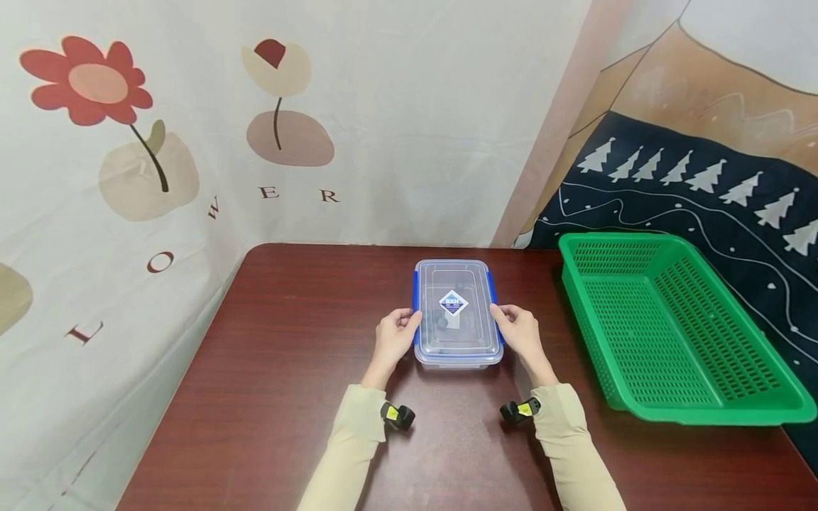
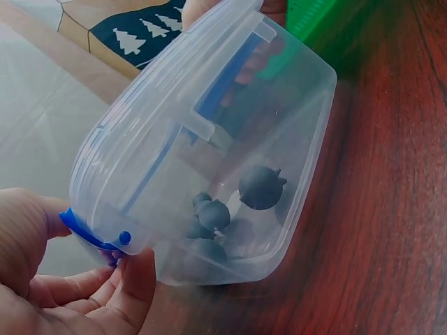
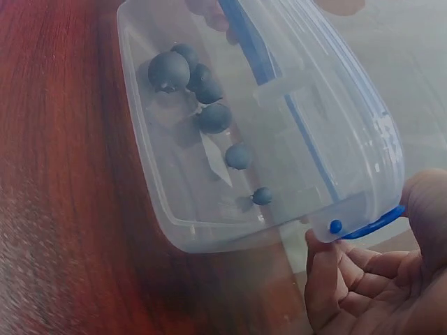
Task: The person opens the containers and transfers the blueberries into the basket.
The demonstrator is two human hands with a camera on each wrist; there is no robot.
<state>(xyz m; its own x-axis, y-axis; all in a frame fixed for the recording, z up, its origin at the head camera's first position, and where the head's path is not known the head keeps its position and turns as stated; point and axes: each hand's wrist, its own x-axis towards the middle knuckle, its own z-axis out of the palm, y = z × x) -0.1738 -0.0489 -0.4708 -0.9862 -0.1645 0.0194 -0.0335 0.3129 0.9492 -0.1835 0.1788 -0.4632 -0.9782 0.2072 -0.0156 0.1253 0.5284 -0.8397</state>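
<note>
Both arms reach forward, the left arm and right arm slanting inward toward each other (pale sleeves cover them, ending short of the hands). The left hand and right hand are level and apart, each pinching, thumb uppermost, fingers curled beneath.
</note>
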